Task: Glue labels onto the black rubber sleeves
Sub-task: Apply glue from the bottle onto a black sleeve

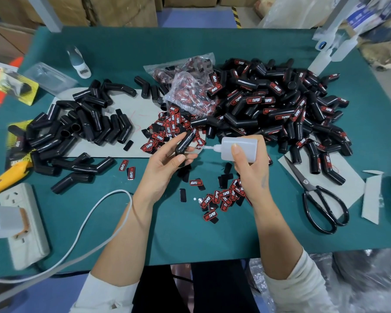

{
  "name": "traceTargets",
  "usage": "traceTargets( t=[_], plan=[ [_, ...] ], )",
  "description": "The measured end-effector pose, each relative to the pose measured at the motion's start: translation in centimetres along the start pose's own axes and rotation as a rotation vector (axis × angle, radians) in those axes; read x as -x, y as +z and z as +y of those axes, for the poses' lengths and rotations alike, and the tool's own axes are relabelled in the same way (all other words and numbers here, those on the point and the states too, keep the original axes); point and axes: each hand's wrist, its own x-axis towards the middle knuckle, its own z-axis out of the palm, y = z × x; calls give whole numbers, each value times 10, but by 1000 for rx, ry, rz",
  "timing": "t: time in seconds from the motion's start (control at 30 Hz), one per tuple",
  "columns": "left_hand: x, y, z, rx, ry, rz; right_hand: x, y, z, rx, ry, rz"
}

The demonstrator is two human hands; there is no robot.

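Holding one bent black sleeve [182,145] in your left hand [165,168], fingers curled round it, you squeeze the glue bottle [237,148] in your right hand [250,168]. Its tip points at the sleeve. Loose labels [221,197] lie just below the bottle, scissors [318,197] to its right.

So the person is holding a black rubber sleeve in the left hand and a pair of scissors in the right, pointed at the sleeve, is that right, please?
Not quite: the right hand holds a white glue bottle, not scissors, as the head view shows. Its nozzle points at the black rubber sleeve held in the left hand. The scissors lie on the table to the right.
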Motion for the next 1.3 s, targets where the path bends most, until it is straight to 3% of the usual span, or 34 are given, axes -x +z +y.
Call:
traceTargets(
  t=[1.3],
  plan=[
    [-1,-3,-2,-1,-3,-29,-1,0,3,11,-2,2]
  ],
)
